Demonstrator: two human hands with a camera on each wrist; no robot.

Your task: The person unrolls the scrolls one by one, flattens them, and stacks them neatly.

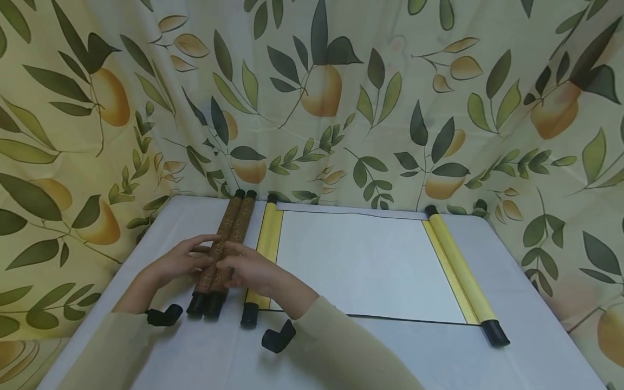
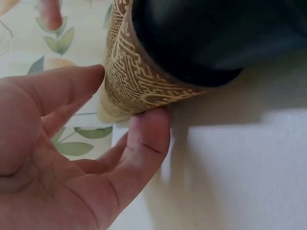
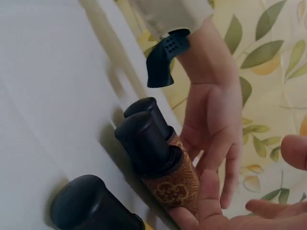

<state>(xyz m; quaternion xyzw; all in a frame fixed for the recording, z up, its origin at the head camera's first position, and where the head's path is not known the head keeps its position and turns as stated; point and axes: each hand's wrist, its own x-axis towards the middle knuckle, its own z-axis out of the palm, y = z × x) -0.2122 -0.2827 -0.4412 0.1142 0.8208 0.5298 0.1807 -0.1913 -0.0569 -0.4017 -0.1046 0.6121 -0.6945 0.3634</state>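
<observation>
Two brown rolls with gold patterning and black end knobs lie side by side on the table's left part, perhaps one rolled-up scroll. My left hand is at their left side; its fingertips touch the patterned surface in the left wrist view. My right hand is at their right side, one fingertip against the patterned roll in the right wrist view, its other fingers spread apart. Right of it lies an unrolled scroll, blank white with yellow borders and rollers.
The white-covered table carries both scrolls. Its far edge meets a curtain printed with leaves and fruit. Black curved camera mounts stick out from both sleeves, close above the table. The open scroll's left roller runs just beside the right hand.
</observation>
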